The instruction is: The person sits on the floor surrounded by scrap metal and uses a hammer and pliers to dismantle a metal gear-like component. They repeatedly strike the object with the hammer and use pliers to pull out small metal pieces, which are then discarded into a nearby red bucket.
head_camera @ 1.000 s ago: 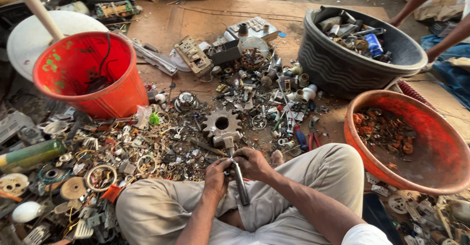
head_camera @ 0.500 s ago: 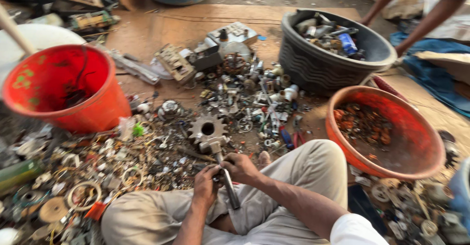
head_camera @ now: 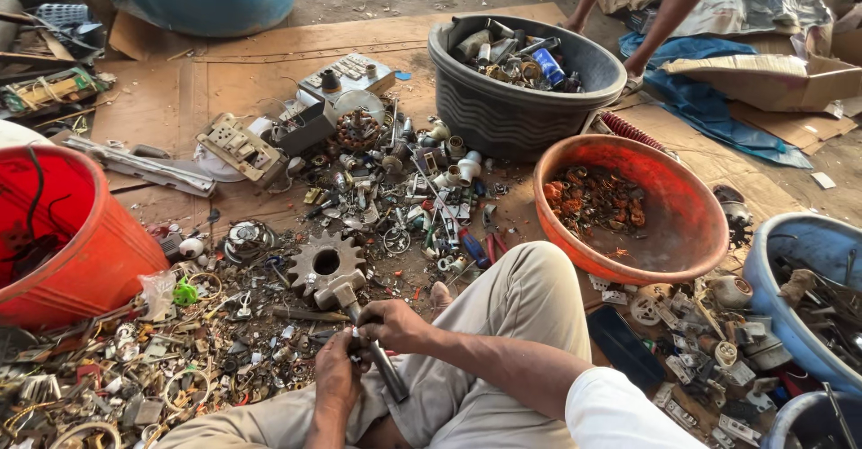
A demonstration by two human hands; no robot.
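Both hands on the grey steel hammer [head_camera: 359, 323] — mid-strike step.
Right hand [head_camera: 392, 323] and left hand [head_camera: 337, 379] grip its handle closed; the rusty toothed gear [head_camera: 325, 262] lies just beyond the grip — next calls for a steady aim.

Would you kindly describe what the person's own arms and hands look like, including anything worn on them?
Both hands are bare, with no gloves, rings or watch showing. The left hand and its forearm are uncovered as far as the frame shows. The right hand leads into a bare forearm, and a short white sleeve covers the upper arm.
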